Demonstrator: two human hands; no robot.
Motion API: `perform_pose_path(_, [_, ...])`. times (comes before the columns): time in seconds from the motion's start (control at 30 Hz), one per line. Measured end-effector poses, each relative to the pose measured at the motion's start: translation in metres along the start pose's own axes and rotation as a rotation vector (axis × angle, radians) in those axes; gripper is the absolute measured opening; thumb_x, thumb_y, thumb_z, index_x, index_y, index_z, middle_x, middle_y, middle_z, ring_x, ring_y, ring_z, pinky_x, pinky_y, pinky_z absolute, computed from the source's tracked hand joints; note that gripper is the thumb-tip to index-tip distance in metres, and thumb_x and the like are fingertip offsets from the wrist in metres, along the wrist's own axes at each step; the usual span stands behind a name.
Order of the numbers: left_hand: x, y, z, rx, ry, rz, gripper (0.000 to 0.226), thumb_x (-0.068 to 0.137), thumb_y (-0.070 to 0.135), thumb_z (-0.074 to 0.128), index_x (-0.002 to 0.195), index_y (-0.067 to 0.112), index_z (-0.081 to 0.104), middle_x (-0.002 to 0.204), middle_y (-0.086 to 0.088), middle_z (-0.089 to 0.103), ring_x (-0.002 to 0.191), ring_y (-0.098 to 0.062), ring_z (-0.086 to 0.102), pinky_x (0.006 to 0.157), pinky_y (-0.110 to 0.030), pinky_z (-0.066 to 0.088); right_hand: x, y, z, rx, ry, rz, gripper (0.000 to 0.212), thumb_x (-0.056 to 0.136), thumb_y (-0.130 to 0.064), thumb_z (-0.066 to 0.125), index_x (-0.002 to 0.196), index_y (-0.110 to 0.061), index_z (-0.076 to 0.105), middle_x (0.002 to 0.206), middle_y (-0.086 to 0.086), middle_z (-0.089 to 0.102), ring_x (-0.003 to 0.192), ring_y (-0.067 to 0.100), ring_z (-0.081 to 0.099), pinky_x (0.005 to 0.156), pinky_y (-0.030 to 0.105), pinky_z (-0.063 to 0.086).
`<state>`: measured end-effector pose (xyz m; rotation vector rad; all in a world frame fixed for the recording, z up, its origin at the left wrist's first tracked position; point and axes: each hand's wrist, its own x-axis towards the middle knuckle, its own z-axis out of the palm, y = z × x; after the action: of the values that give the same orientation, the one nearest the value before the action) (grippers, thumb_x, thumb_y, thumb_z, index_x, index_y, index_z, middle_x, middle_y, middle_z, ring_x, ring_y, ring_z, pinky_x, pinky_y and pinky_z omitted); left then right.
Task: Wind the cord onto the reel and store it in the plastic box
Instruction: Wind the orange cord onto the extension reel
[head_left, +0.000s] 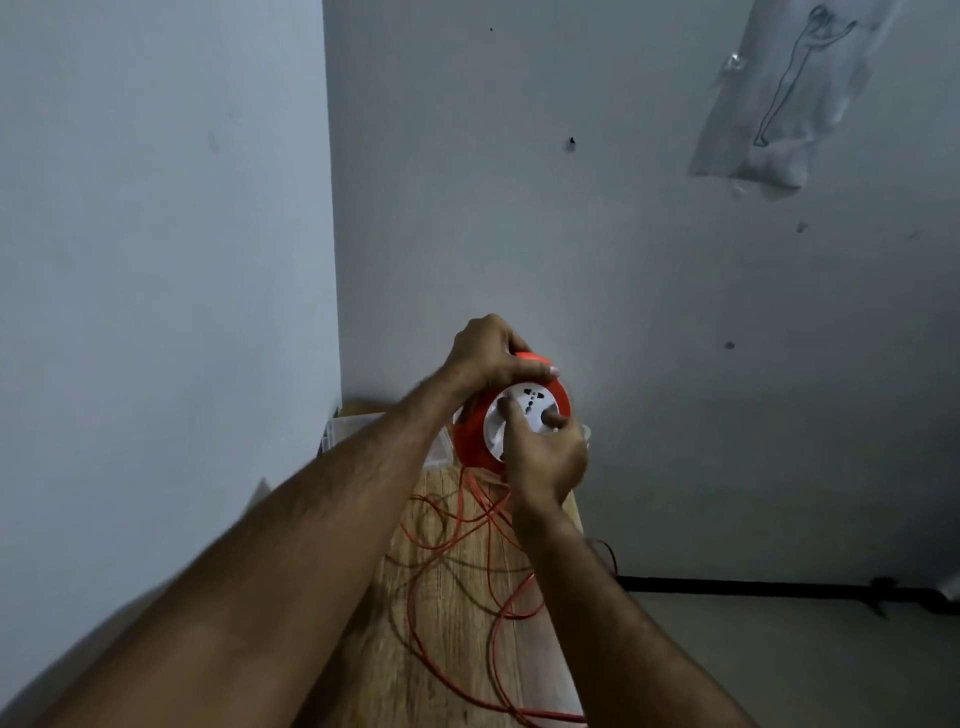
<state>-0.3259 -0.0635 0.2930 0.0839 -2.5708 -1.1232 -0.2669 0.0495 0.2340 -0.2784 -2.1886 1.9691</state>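
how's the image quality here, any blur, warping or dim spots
Head view: dim, flat, bluish light with no glare; the left forearm is smeared by motion blur, while the round orange-and-white cord reel and the loose orange cord on the light wooden table stay fairly sharp; wide-angle distortion bows the wall corner and stretches the arms toward the frame edges; the clear plastic box looks faint and low in contrast.

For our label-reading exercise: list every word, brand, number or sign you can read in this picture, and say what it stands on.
No readable text anywhere.
White socket face of the orange cord reel: only socket holes, no legible marking.
Clear plastic sheet taped to the wall: a line drawing, no words.
Plastic box: no label visible.
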Motion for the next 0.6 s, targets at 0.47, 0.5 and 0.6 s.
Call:
perform_pose_path(0.47, [0.006, -0.004, -0.013, -0.197, -0.010, -0.060, 0.037, 0.070, 0.048, 0.092, 0.089, 0.017, 0.086, 0.082, 0.002, 0.082, 0.075, -0.011, 0.078, 0.080, -0.041, 0.066, 0.013, -0.012, -0.040, -0.277, -0.136, -0.677, 0.015, 0.088, -0.009, 0.072, 0.102, -0.012, 0.067, 0.100, 0.007, 0.075, 0.069, 0.013, 0.070, 0.060, 0.027, 0.059])
perform_pose_path(0.5, [0.006, -0.004, -0.013, -0.195, -0.023, -0.054, 0.038, 0.071, 0.048, 0.091, 0.091, 0.016, 0.086, 0.085, 0.002, 0.082, 0.077, -0.012, 0.079, 0.081, -0.043, 0.066, 0.017, -0.009, -0.044, -0.450, -0.190, -0.982, 0.022, 0.086, -0.005, 0.072, 0.106, -0.013, 0.068, 0.113, 0.008, 0.071, 0.073, 0.013, 0.069, 0.061, 0.024, 0.056])
perform_pose_path(0.6, [0.004, -0.002, -0.014, -0.192, -0.050, -0.061, 0.037, 0.071, 0.048, 0.091, 0.092, 0.017, 0.086, 0.085, 0.001, 0.082, 0.076, -0.014, 0.079, 0.081, -0.044, 0.066, 0.023, -0.008, -0.054, -0.845, -0.402, -1.321, 0.041, 0.079, -0.004, 0.076, 0.118, -0.015, 0.070, 0.142, 0.020, 0.051, 0.066, 0.019, 0.065, 0.054, 0.022, 0.043])
